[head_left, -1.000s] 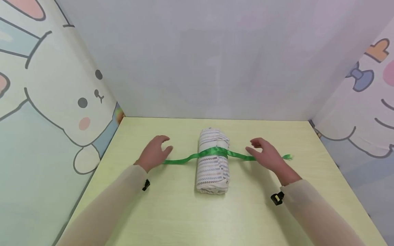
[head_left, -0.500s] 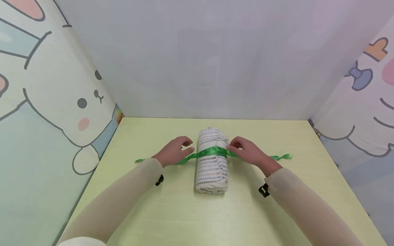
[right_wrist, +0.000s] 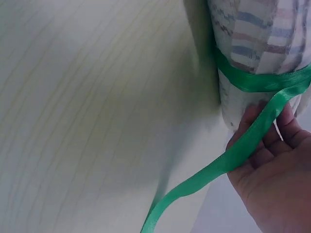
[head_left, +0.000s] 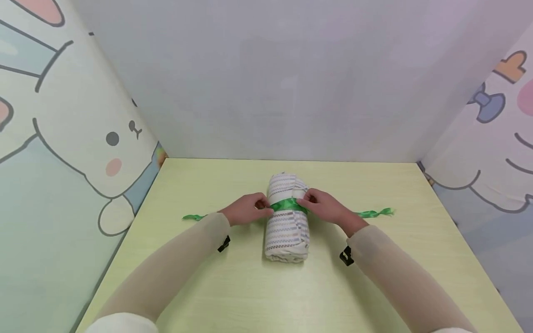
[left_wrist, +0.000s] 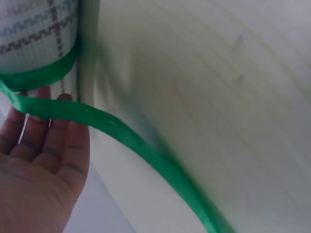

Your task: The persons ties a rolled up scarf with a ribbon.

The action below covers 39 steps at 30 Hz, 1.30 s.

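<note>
Both hands have closed in from the sides onto the rolled white cloth with coloured zigzag stripes [head_left: 288, 217] mid-bench [head_left: 250, 286], the left hand [head_left: 245, 210] and right hand [head_left: 326, 207] now each pinching the green satin ribbon [head_left: 288, 204] round it, ready for knotting.

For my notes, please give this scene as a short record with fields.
place: pale yellow table
main thing: rolled striped cloth lying on the table
band: green ribbon wrapped around the roll, ends trailing left and right
left hand: at the roll's left side, fingers on the ribbon
right hand: at the roll's right side, fingers on the ribbon
</note>
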Each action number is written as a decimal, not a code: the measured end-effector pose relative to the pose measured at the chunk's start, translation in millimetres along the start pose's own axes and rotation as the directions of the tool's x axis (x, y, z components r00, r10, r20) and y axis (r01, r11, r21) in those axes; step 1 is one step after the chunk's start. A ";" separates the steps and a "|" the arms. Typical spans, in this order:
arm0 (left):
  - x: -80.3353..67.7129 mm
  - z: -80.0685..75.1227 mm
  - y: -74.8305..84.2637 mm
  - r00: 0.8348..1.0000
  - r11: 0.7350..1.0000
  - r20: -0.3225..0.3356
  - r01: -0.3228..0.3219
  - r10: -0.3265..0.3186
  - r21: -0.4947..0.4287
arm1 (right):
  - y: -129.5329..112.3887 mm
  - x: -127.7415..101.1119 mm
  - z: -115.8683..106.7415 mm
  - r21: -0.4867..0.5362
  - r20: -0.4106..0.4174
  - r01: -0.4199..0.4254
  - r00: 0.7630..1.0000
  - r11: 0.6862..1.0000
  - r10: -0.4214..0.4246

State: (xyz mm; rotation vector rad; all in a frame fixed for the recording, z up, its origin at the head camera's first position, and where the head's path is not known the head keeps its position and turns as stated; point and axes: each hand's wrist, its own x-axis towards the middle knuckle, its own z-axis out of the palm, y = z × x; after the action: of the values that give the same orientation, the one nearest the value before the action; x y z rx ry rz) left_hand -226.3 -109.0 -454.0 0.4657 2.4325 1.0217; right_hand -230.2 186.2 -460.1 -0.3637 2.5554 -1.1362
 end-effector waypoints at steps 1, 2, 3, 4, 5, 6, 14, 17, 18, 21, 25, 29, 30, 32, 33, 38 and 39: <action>0.8 1.0 -0.5 1.000 1.000 0.000 0.004 -0.004 -0.003 | -0.5 0.5 0.4 0.006 0.006 -0.003 1.000 1.000 0.003; 1.5 2.1 -0.7 1.000 1.000 -0.001 0.009 -0.009 -0.005 | -1.0 0.7 0.8 0.015 0.009 -0.008 1.000 1.000 0.008; 2.3 2.9 -0.5 1.000 1.000 -0.003 0.014 -0.014 -0.005 | -1.7 0.9 0.9 0.026 0.014 -0.013 1.000 1.000 0.013; 2.6 4.0 0.1 1.000 1.000 -0.003 0.020 -0.020 -0.012 | -2.5 0.8 0.9 0.034 0.019 -0.018 1.000 0.999 0.017; 3.3 4.9 0.1 1.000 1.000 -0.004 0.022 -0.022 -0.018 | -2.3 1.5 0.8 0.039 0.023 -0.019 1.000 0.999 0.018; 4.0 5.7 0.1 1.000 1.000 -0.005 0.020 -0.020 -0.021 | -2.8 1.6 0.8 0.044 0.024 -0.019 1.000 0.999 0.018; 7.4 8.0 3.6 1.000 0.999 -0.010 -0.020 0.020 -0.041 | -0.7 1.8 -2.2 0.083 0.032 -0.014 0.999 0.996 0.012; 7.3 9.0 6.6 1.000 0.999 -0.022 -0.005 0.004 -0.052 | 1.9 1.4 -2.9 0.119 0.029 -0.004 1.000 0.993 0.000; 7.2 9.4 7.2 1.000 0.998 -0.028 0.002 -0.004 -0.056 | 3.1 1.3 -3.1 0.131 0.029 -0.001 1.000 0.991 -0.003; 6.5 10.4 7.4 0.998 0.997 -0.052 0.024 -0.027 -0.068 | 6.2 -0.2 -3.5 0.182 0.030 0.000 1.000 0.983 -0.005; 4.3 11.8 4.8 0.995 0.994 -0.094 0.027 -0.037 -0.105 | 11.2 -2.2 -3.1 0.231 0.041 -0.016 0.999 0.973 0.007; 3.6 13.9 -0.3 0.990 0.992 -0.138 0.016 -0.032 -0.121 | 17.8 -3.2 -1.5 0.241 0.049 -0.034 0.999 0.970 0.023; 3.6 14.6 -1.9 0.989 0.993 -0.146 0.016 -0.033 -0.114 | 19.3 -3.5 -1.0 0.240 0.049 -0.036 0.998 0.970 0.025; 3.0 15.9 -4.9 0.987 0.995 -0.157 0.017 -0.032 -0.099 | 21.6 -4.7 -0.3 0.238 0.050 -0.041 0.998 0.970 0.029; 2.7 16.5 -6.2 0.986 0.996 -0.160 0.021 -0.035 -0.088 | 22.4 -5.1 -0.2 0.235 0.050 -0.036 0.998 0.971 0.025; -0.6 18.6 -8.8 0.986 0.999 -0.159 0.047 -0.050 -0.023 | 23.4 -8.7 -0.2 0.219 0.038 -0.008 0.999 0.976 0.000; -1.1 18.6 -8.8 0.987 0.999 -0.155 0.051 -0.051 -0.002 | 23.1 -9.7 -0.5 0.214 0.033 -0.003 0.999 0.977 -0.005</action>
State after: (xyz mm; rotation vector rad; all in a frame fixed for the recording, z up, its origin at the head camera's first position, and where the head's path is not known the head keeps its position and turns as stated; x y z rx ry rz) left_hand -216.6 -104.6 -471.6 0.3336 2.5683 1.0702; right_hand -223.9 205.1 -475.3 -0.3276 2.3739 -1.3777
